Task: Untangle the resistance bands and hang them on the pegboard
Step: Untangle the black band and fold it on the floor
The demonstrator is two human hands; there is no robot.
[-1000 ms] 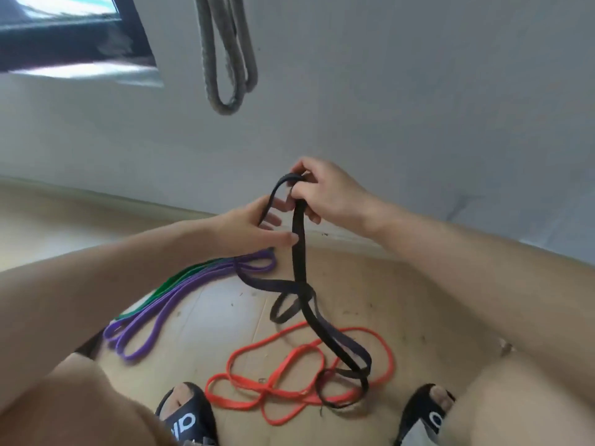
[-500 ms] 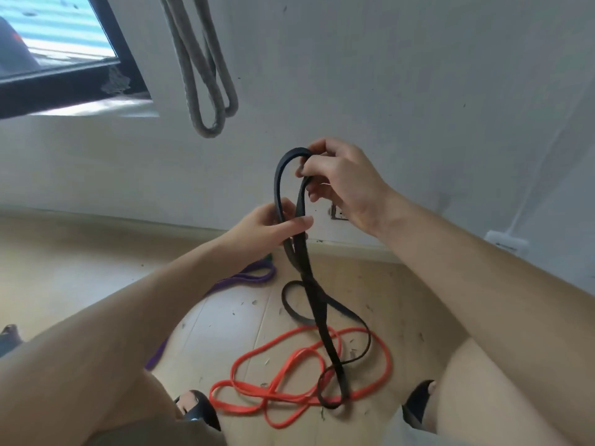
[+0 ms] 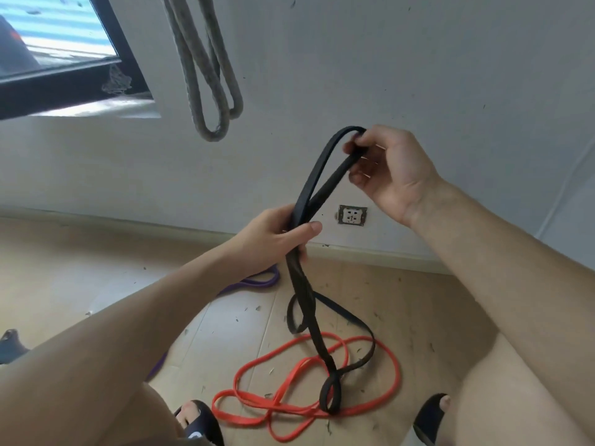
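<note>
A window [image 3: 58, 56] sits at upper left, and a grey band [image 3: 206, 78] hangs on the wall beside it. Low on the floor a purple band [image 3: 257, 280] shows past the left forearm. The left hand [image 3: 273, 239] is curled round both strands of the black band [image 3: 304, 291], which trails down in twisted loops onto the red band [image 3: 306, 410] lying on the floor. A socket [image 3: 352, 215] is set in the wall. The right hand [image 3: 389, 169] pinches the black band's top loop, raised.
</note>
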